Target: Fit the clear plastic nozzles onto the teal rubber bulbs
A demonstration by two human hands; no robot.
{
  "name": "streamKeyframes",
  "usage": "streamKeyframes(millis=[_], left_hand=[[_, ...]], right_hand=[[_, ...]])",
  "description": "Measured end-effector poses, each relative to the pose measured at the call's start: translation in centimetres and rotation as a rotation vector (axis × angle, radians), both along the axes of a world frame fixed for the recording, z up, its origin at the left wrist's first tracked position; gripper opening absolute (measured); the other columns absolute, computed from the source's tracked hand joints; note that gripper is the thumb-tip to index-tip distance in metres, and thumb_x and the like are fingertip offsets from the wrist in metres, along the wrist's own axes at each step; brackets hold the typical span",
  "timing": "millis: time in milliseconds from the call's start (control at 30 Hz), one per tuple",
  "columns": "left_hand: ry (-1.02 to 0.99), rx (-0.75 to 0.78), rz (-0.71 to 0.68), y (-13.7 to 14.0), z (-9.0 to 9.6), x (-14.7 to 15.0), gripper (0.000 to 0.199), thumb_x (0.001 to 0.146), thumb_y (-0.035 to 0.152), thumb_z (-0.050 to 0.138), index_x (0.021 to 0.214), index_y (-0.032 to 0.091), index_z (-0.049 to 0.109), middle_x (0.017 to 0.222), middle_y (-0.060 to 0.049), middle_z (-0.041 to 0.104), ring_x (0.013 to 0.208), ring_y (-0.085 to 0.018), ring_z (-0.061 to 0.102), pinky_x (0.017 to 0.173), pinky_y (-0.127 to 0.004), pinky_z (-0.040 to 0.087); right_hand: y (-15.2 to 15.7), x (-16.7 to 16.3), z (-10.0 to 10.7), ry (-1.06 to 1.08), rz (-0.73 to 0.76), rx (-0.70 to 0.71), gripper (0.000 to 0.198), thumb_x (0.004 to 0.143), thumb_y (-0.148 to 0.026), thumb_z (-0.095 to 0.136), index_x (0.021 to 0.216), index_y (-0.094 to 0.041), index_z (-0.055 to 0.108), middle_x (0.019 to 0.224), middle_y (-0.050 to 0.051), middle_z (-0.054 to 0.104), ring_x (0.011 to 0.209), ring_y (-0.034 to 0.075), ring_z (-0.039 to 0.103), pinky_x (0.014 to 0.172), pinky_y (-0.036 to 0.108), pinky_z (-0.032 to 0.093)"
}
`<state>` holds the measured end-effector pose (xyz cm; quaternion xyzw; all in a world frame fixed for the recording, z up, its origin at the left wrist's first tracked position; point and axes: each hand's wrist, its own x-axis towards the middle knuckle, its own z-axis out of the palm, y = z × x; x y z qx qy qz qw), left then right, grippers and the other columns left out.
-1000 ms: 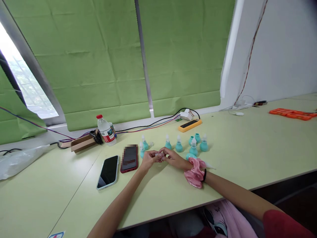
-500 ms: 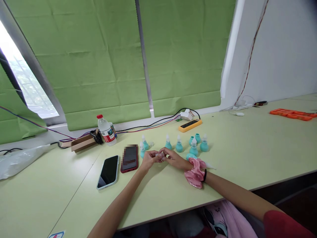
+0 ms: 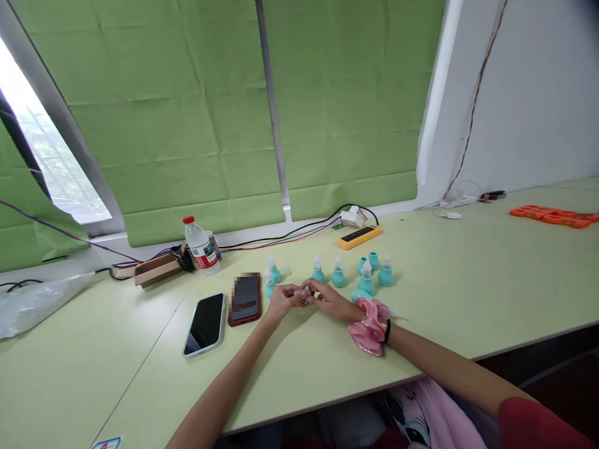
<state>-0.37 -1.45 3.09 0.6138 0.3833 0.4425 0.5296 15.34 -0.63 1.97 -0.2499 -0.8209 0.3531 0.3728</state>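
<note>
step: seemingly two-handed working of a small clear piece (image 3: 304, 292) | place: just right of the red-cased phone (image 3: 245, 299) | left hand (image 3: 282, 300): fingers pinching it | right hand (image 3: 331, 299): fingers pinching too | next: likely calls for steady, aligned pinches

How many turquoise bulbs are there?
9 visible: two bulbs by the left hand, two beyond the right hand, four farther right, one lying by the scrunchie. Hands may hide others.
</note>
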Motion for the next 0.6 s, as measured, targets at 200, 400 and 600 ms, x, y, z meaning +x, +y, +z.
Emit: streamKeyframes(millis=[200,400,600], left_hand=[[0.001,-0.014,0.012,-0.03,-0.1,0.15,0.034,0.058,0.037,0.065,0.075,0.008,0.063,0.068,-0.008,0.062,0.06,-0.014,0.056,0.063,-0.029,0.049],[-0.004,-0.029,0.032,0.04,-0.35,0.22,0.035,0.056,0.038,0.066,0.074,0.008,0.064,0.068,-0.008,0.062,0.06,-0.014,0.056,0.063,-0.028,0.049],[-0.021,-0.044,0.03,-0.04,-0.41,0.36,0.034,0.057,0.037,0.066,0.075,0.008,0.063,0.07,-0.008,0.062,0.061,-0.013,0.056,0.063,-0.028,0.049]], right_hand=[[-0.11,0.0,0.13,0.003,-0.007,0.019,0.019,0.079,-0.024,0.041,0.097,-0.018,0.043,0.078,0.001,0.05,0.072,0.012,0.045,0.06,0.023,0.035],[-0.04,0.01,-0.02,-0.011,-0.022,0.024,0.019,0.078,-0.024,0.042,0.096,-0.018,0.043,0.078,0.0,0.05,0.069,0.011,0.045,0.058,0.023,0.035],[-0.01,-0.04,0.02,-0.018,-0.043,0.014,0.017,0.079,-0.026,0.041,0.094,-0.018,0.043,0.076,0.0,0.051,0.067,0.011,0.046,0.055,0.022,0.035]])
